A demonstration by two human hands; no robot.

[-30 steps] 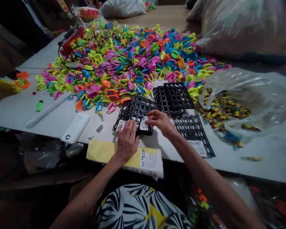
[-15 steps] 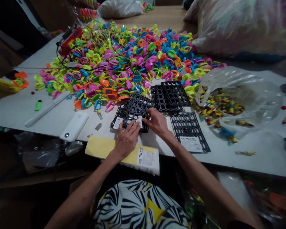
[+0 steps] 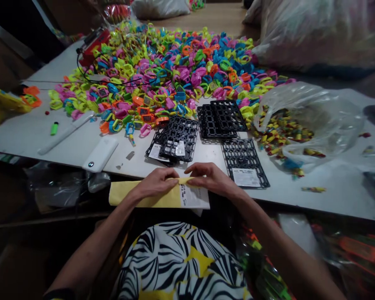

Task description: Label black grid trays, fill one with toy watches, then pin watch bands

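At the desk's (image 3: pixel 346 187) near edge, the left hand (image 3: pixel 158 181) and right hand (image 3: pixel 211 179) turn toward each other, each grip pinched on the upper edge of a yellow-backed label sheet (image 3: pixel 162 201). Over to the right, an open clear plastic bag (image 3: pixel 334 108) holds small yellow-and-red pieces (image 3: pixel 295 127). Black plastic grids (image 3: pixel 183 133) lie just beyond the hands, before heaped toy watches (image 3: pixel 184 75).

A white desk (image 3: pixel 346 193) spans the room, a thin seam crossing its left part. Behind it lies a brown, wood-toned surface (image 3: pixel 218 18) with a faint sheen. Dark brown panelling (image 3: pixel 64 16) stands at the upper left. The light is dim; the space under the desk sinks into deep shadow, its floor too dark to make out.
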